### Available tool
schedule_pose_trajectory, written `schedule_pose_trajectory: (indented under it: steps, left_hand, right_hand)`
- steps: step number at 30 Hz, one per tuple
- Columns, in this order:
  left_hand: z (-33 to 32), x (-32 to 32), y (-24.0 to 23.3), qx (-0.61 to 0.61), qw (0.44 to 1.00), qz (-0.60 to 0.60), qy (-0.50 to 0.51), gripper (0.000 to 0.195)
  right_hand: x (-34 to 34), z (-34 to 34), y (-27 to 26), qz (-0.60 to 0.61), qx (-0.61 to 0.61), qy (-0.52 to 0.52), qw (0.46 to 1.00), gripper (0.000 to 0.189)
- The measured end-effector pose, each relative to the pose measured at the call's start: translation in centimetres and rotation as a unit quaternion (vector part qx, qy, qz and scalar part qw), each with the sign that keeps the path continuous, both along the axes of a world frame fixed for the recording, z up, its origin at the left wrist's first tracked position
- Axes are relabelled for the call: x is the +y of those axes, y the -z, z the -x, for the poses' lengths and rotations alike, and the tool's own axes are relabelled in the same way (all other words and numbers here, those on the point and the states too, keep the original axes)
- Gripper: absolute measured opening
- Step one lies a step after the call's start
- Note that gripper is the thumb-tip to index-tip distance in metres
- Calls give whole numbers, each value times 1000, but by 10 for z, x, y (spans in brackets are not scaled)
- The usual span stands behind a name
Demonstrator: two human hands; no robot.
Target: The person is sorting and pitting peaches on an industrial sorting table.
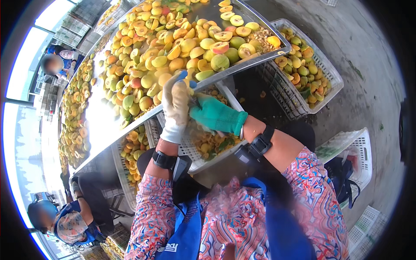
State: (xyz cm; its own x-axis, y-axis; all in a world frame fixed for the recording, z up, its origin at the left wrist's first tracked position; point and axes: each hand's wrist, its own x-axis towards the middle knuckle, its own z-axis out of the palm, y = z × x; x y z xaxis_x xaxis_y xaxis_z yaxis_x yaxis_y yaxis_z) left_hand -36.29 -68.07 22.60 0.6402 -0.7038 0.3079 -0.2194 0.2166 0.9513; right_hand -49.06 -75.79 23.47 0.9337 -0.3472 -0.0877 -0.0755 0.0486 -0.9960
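Observation:
My left hand [177, 102], in a whitish glove with blue fingertips, is raised at the near edge of a metal table [227, 72]. Against it, on the right, is my right hand [211, 112] in a green knit glove, its fingers curled. What lies between the two hands is blurred and mostly hidden, so I cannot tell what either one holds. Just beyond them, whole and halved yellow-green stone fruit [188, 45] is heaped on the table. Below the hands stands a white plastic crate [198, 167] with fruit pieces and leaves in it.
A fruit-filled crate [336, 81] stands right of the table on other crates. Another crate of fruit [122, 172] is at the lower left. A tilted white crate [365, 156] with a dark bag [339, 178] sits at the right. Two people work along the table's left side.

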Motion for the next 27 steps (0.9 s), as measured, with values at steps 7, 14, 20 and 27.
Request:
schedule_pose_trajectory:
  steps: [7, 14, 20, 27]
  left_hand:
    - [-3, 4, -12, 61, 994, 6, 93, 55]
    - [-15, 8, 0, -27, 997, -4, 70, 60]
    - [-8, 8, -14, -10, 994, -25, 110, 62]
    - [-1, 15, -36, 63, 974, -76, 203, 73]
  right_hand:
    - [-10, 13, -16, -252, -21, -109, 961, 22]
    - [-5, 13, -32, -253, -1, -113, 961, 17]
    - [-8, 12, -19, -341, 2, -148, 928, 18]
    - [1, 20, -15, -523, -27, -232, 819, 18]
